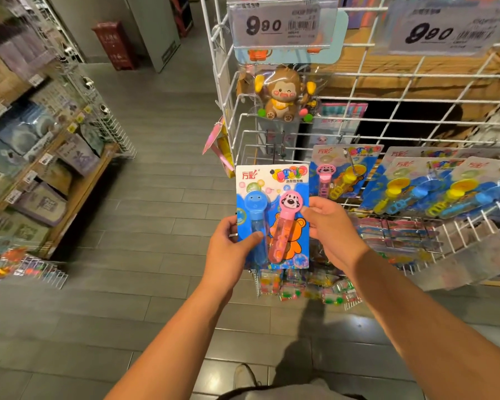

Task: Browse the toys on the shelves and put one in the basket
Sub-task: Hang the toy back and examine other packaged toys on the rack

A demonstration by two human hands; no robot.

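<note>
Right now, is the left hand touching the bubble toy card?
Touching. The head view shows the left hand holding the bubble toy card at its left edge, with the thumb lying on the blue tube.

Open floor (145, 197) runs ahead on the left, between the wooden shelf (78, 192) and the wire rack (387, 122). The rack's front is crowded: hanging cards (433, 186) jut out along its right side, a monkey (283, 95) hangs near its left edge, and packets (306, 287) line its foot.
</note>
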